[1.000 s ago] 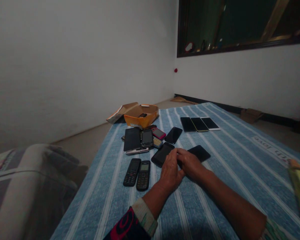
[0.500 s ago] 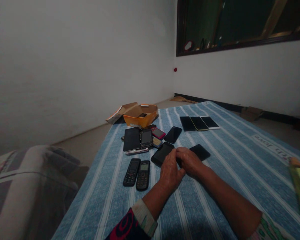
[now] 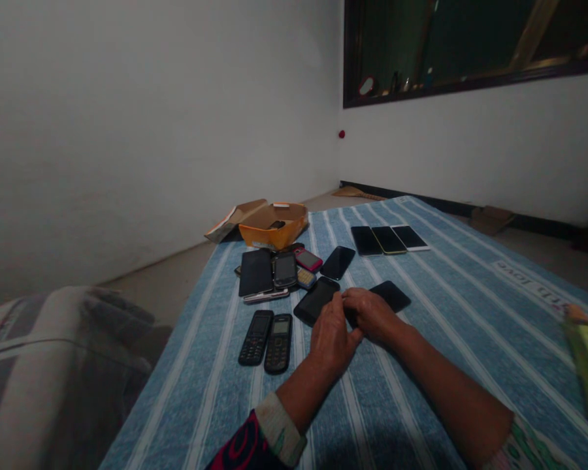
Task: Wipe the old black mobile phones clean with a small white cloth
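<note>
Striped blue cloth (image 3: 186,391): spread before me, near a pale wall (image 3: 176,117).
My left hand (image 3: 330,334) and right hand (image 3: 373,314): together at the fingertips; I can't tell whether they grip anything.
Dark touchscreen phone (image 3: 314,301): partly behind my left fingers.
Black keypad phones (image 3: 277,344): side by side, left of my left hand.
Open orange box (image 3: 269,236): beyond the piled phones (image 3: 285,269).

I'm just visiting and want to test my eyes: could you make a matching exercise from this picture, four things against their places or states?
1. Left hand
2. Orange box
3. Pink phone
4. White-edged phone

A. Rightmost in a row of three
B. Open at the top
C. Close beside the right hand
D. Bunched among other phones

Pairs: 1-C, 2-B, 3-D, 4-A
</note>
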Demonstrator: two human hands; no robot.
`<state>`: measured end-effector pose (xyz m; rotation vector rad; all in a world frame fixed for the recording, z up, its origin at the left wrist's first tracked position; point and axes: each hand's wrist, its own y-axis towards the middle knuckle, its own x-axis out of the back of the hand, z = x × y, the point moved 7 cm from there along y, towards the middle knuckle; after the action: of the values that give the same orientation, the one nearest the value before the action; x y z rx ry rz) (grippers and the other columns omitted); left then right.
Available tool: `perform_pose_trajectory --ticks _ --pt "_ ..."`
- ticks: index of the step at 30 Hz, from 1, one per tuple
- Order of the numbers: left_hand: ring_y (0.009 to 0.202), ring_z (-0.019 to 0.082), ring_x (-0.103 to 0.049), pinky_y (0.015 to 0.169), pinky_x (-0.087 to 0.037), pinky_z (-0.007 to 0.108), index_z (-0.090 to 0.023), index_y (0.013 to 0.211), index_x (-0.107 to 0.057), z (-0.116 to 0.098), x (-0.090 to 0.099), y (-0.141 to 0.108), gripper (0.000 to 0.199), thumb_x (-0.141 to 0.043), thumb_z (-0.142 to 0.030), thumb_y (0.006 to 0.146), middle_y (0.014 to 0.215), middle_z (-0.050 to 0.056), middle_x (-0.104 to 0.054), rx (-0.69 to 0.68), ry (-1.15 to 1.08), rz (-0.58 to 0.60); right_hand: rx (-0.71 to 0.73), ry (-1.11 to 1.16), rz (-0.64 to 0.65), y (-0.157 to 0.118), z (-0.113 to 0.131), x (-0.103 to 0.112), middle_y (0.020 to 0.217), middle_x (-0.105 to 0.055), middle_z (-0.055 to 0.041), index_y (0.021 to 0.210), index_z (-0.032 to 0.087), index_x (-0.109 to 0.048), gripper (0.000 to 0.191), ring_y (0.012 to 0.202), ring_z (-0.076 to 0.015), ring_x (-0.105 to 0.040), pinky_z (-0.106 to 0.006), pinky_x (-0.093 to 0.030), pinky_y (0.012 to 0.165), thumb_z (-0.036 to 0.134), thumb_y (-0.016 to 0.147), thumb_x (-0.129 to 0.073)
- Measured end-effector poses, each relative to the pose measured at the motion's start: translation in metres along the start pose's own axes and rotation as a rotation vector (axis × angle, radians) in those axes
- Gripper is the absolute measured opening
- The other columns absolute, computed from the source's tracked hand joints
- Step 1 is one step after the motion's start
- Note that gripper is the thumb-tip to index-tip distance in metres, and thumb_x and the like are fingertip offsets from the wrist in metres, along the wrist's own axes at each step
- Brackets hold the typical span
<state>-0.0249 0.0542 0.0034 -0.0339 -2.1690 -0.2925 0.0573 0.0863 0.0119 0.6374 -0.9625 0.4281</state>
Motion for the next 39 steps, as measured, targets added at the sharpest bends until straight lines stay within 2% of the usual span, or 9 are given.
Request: perform_pose_trajectory --ticks 8,14,18,21,28,31,34,39 --pt "0.122 0.034 -0.054 0.096 -0.047 0.045 -0.013 0.138 -0.031 0.002 -0.001 -0.002 0.075 -0.069 -0.028 0.076 0.127 0.02 -0.058 0.052 0.01 -0.01 0.002 0.037 -0.018 0.0 -0.002 0.001 0.089 -0.067 -0.0043 0.093 0.019 -0.071 0.037 0.091 -0.0172 -0.059 -0.027 -0.043 0.08 -0.002 0.076 -0.046" --pt "0.122 0.032 -0.054 0.097 -0.047 0.046 -0.017 0.14 -0.028 0.002 -0.001 -0.004 0.077 -0.069 -0.026 0.075 0.127 0.016 -0.058 0.018 -0.013 -0.063 -0.008 0.063 -0.064 -0.001 -0.003 0.004 0.087 -0.067 -0.0042 0.09 0.019 -0.072 0.032 0.087 -0.0171 -0.06 -0.027 -0.044 0.078 0.001 0.079 -0.048" --pt "0.13 0.033 -0.046 0.104 -0.043 0.05 -0.016 0.142 -0.025 0.002 -0.003 -0.003 0.081 -0.068 -0.023 0.073 0.137 0.017 -0.051 -0.052 -0.063 -0.076 0.008 0.071 -0.059 0.0 -0.002 0.003 0.093 -0.068 -0.0053 0.098 0.019 -0.071 0.038 0.094 -0.0178 -0.06 -0.029 -0.045 0.083 -0.001 0.077 -0.046" --pt "0.131 0.032 -0.045 0.106 -0.041 0.049 -0.012 0.142 -0.027 0.004 -0.005 -0.001 0.079 -0.067 -0.023 0.074 0.138 0.019 -0.049 -0.055 -0.09 -0.058 0.014 0.061 -0.052 0.0 -0.001 0.003 0.096 -0.068 -0.0059 0.103 0.019 -0.07 0.043 0.096 -0.0177 -0.06 -0.029 -0.044 0.086 -0.003 0.076 -0.045" --pt "0.127 0.034 -0.048 0.103 -0.042 0.053 -0.016 0.141 -0.028 0.006 -0.005 0.001 0.08 -0.068 -0.023 0.072 0.134 0.017 -0.053 -0.045 -0.089 -0.049 -0.029 -0.003 0.001 0.002 -0.001 0.003 0.091 -0.068 -0.005 0.097 0.019 -0.071 0.037 0.091 -0.0176 -0.059 -0.027 -0.042 0.08 0.0 0.077 -0.046" --pt "0.129 0.034 -0.047 0.102 -0.043 0.052 -0.017 0.141 -0.028 0.005 -0.004 0.0 0.08 -0.069 -0.024 0.072 0.134 0.016 -0.053 -0.023 -0.088 -0.032 -0.063 -0.024 0.009 0.003 -0.009 0.003 0.087 -0.068 -0.0045 0.092 0.019 -0.072 0.034 0.087 -0.0174 -0.06 -0.027 -0.042 0.077 0.002 0.078 -0.047" --pt "0.129 0.033 -0.046 0.103 -0.042 0.05 -0.014 0.141 -0.029 0.004 -0.003 0.0 0.079 -0.069 -0.026 0.073 0.134 0.018 -0.053 0.003 -0.087 -0.008 -0.133 -0.075 0.006 0.003 -0.024 0.005 0.091 -0.069 -0.0057 0.092 0.019 -0.072 0.034 0.091 -0.0181 -0.06 -0.027 -0.041 0.08 0.002 0.077 -0.047" --pt "0.132 0.033 -0.043 0.107 -0.038 0.05 -0.01 0.142 -0.029 0.003 -0.003 -0.002 0.079 -0.068 -0.027 0.074 0.139 0.021 -0.047 0.02 -0.066 0.018 -0.266 -0.178 -0.021 -0.003 -0.05 0.017 0.094 -0.069 -0.0061 0.093 0.02 -0.071 0.036 0.092 -0.0177 -0.06 -0.026 -0.04 0.077 0.001 0.075 -0.045"
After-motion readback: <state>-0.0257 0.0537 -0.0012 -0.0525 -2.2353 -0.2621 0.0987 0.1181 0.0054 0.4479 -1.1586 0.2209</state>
